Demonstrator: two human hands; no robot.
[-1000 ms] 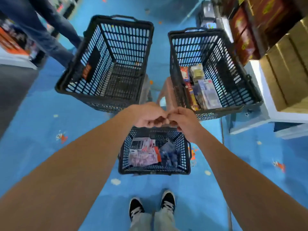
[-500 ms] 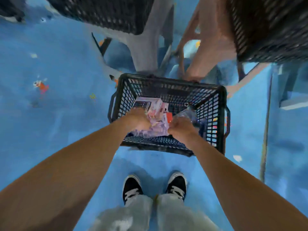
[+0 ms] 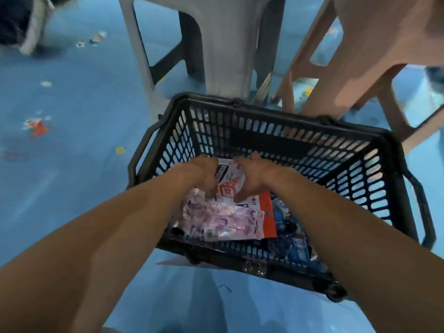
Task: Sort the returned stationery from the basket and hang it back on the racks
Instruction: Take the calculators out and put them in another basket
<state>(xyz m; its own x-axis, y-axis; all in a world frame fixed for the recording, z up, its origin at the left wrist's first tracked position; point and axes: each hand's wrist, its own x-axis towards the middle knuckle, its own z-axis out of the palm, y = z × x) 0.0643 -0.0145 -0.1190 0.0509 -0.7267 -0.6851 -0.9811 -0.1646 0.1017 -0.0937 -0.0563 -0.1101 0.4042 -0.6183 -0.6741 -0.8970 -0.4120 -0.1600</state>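
A black plastic basket (image 3: 300,140) stands on the blue floor in front of me. Both my hands are down inside it. My left hand (image 3: 204,173) and my right hand (image 3: 252,174) grip the two sides of a white and red packet marked 12 (image 3: 229,182), fingers curled round its edges. Under it lies a pink and purple stationery pack (image 3: 223,219) with an orange header card (image 3: 268,212). Blue packed items (image 3: 290,227) fill the basket's right side.
A grey plastic stool (image 3: 216,44) and a pinkish-brown stool (image 3: 360,56) stand just behind the basket. A dark shoe and a trouser leg of another person (image 3: 21,22) show at the top left. Blue floor with small printed figures spreads to the left.
I have bent down closer to the floor basket. My hands went from meeting above it, into it, and now hold the white and red packet from both sides.
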